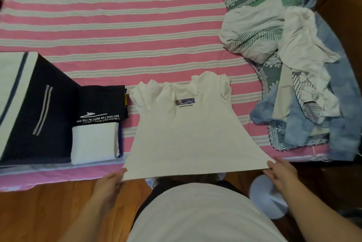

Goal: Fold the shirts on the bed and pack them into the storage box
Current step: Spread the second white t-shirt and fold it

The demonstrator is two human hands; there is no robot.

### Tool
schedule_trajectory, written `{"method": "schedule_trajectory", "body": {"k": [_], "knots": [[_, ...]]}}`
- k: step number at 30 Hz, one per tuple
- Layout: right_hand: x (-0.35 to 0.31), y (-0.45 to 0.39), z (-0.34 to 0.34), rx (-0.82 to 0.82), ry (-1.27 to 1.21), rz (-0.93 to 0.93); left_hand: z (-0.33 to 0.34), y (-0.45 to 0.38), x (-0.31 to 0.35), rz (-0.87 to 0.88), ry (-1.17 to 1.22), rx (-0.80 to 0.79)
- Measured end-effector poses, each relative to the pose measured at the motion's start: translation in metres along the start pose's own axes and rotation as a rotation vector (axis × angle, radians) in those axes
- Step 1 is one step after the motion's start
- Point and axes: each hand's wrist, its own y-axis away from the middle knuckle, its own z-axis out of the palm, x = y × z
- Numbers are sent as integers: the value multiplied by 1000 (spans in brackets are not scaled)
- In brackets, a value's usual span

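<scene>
A white T-shirt [188, 134] with a small blue chest print lies face up on the pink striped bed [117, 26], its hem stretched over the near edge. My left hand [111, 182] pinches the hem's left corner and my right hand [282, 171] pinches its right corner. The sleeves are bunched near the collar. To the left lie a folded black shirt [101, 104] with white lettering and a folded white shirt [95, 142]. The dark navy storage box [39, 108] stands at the far left, its inside hidden.
A heap of unfolded clothes [293, 77], white, denim blue and floral green, fills the bed's right side. Wooden floor [39, 212] runs below the bed edge. Pale slippers [268, 196] show by my feet. Dark wooden furniture stands at the right.
</scene>
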Motion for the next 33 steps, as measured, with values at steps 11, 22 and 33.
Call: {"method": "schedule_trajectory", "body": {"k": [11, 22, 33], "knots": [[22, -9, -29, -68, 138, 354, 12, 14, -7, -378, 129, 9], [-293, 114, 140, -468, -388, -149, 72, 33, 358, 335, 895, -203], [-398, 254, 102, -777, -741, -487, 57, 213, 472, 734, 1032, -356]]}}
